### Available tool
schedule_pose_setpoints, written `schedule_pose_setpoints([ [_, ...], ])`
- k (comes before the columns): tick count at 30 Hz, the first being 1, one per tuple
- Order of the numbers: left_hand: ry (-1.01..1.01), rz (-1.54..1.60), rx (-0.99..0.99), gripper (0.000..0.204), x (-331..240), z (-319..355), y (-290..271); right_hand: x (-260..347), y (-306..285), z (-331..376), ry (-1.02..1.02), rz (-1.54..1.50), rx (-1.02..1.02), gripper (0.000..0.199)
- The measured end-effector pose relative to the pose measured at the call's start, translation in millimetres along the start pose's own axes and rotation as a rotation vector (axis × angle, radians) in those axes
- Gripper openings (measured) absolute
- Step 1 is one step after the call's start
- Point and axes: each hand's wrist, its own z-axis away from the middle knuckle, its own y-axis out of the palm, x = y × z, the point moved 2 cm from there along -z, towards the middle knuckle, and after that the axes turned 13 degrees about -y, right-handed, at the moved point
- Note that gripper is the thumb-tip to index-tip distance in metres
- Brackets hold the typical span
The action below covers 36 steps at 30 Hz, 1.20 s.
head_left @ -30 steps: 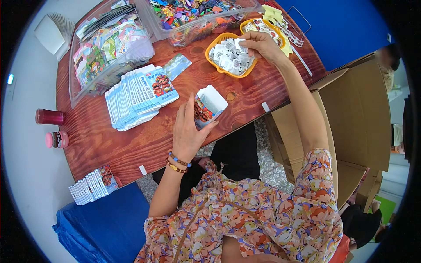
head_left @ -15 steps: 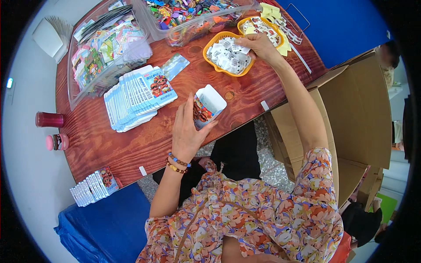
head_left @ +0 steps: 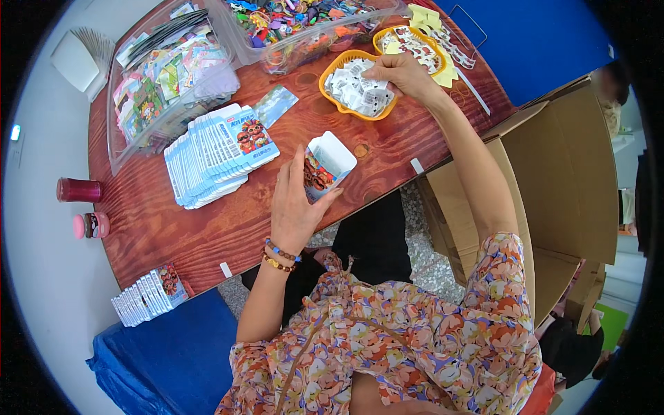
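Note:
An upright small printed carton (head_left: 330,160), blue and white with its top flaps raised, stands in my left hand (head_left: 296,200), fingers and thumb wrapped around it near the table's front edge. My right hand (head_left: 403,75) reaches over a yellow basket (head_left: 323,84) full of small white printed packets (head_left: 355,88). Thumb and fingers are pinched at the basket's right side on a white packet. Behind that hand sits a second yellow basket (head_left: 443,63) holding small printed cut-out pieces (head_left: 409,43). Left of the carton lies a fanned stack of flat blue-and-white cartons (head_left: 211,155).
Clear bins of colourful trinkets (head_left: 297,21) and printed cards (head_left: 169,83) occupy the far side. At left stand a dark red jar (head_left: 79,189) and a pink-lidded jar (head_left: 91,225). A row of filled-out cartons (head_left: 149,297) sits at the near left. Large cardboard boxes (head_left: 560,173) flank the right.
My right hand has shifted slightly left over the basket of white packets, its fingers still pinched. My left hand holds the carton in nearly the same place.

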Motion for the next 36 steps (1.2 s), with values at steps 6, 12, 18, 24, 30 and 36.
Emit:
schedule_pose_setpoints([
  [6,-0.001,-0.049,-0.052,0.092,-2,-11,2,33,25,10,-0.173,0.001,0.069,0.022],
  [12,0.049,-0.059,-0.137,0.093,-7,-18,8,78,50,32,-0.273,0.178,0.228,0.019],
  [18,0.033,-0.065,-0.163,0.093,-6,-16,11,90,67,40,-0.43,0.329,0.311,0.016],
  [24,0.013,-0.075,-0.175,0.092,-2,-15,9,90,66,44,-0.146,0.171,0.358,0.017],
  [30,-0.032,-0.088,-0.131,0.092,-3,-14,10,93,67,42,-0.231,0.249,0.368,0.015],
  [36,-0.009,-0.08,-0.126,0.093,-5,-15,12,91,71,40,-0.404,0.486,0.336,0.015],
])
